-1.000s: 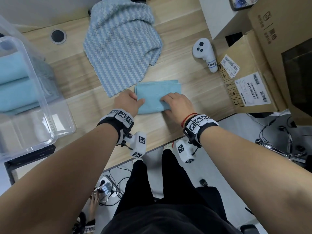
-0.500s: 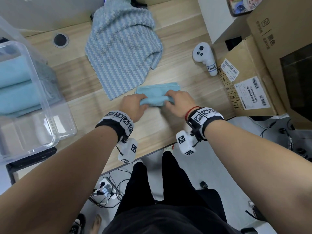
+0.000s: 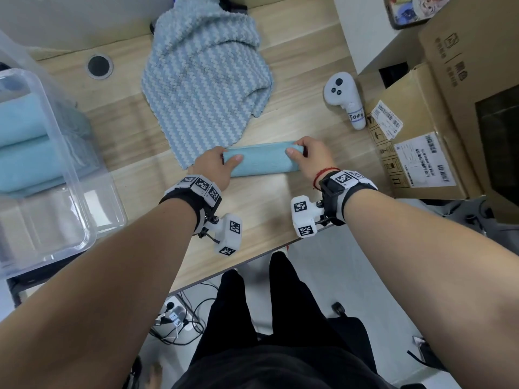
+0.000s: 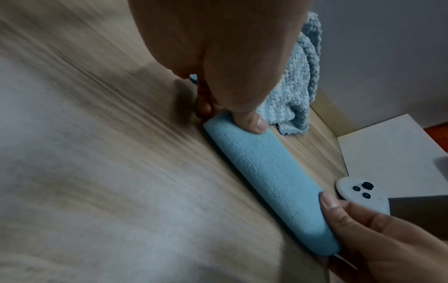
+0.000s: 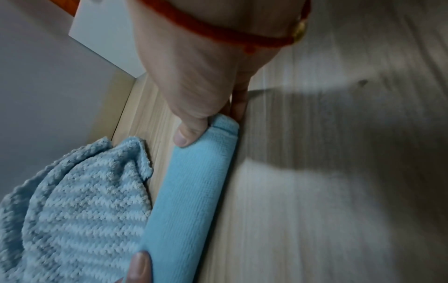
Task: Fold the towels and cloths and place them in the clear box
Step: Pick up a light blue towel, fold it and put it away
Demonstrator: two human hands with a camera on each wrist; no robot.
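Note:
A plain light-blue cloth (image 3: 262, 160) (image 4: 274, 181) (image 5: 194, 191), folded into a narrow strip, lies on the wooden table (image 3: 280, 220). My left hand (image 3: 216, 164) (image 4: 232, 107) pinches its left end, thumb on top. My right hand (image 3: 306, 157) (image 5: 201, 114) pinches the right end the same way. A blue-and-white striped fluffy towel (image 3: 205, 88) (image 5: 72, 201) lies unfolded behind the strip, its near corner touching it. The clear box (image 3: 70, 175) stands at the left table edge with folded light-blue towels (image 3: 25, 153) inside.
A white game controller (image 3: 345, 99) (image 4: 361, 193) lies right of the towels. Cardboard boxes (image 3: 438, 130) crowd the table's right end. A round cable hole (image 3: 98, 66) sits at the back left. Bare wood runs along the near table edge.
The cloth went from a squarish fold to a narrow strip, its near half folded over. Both hands moved apart to the strip's two ends.

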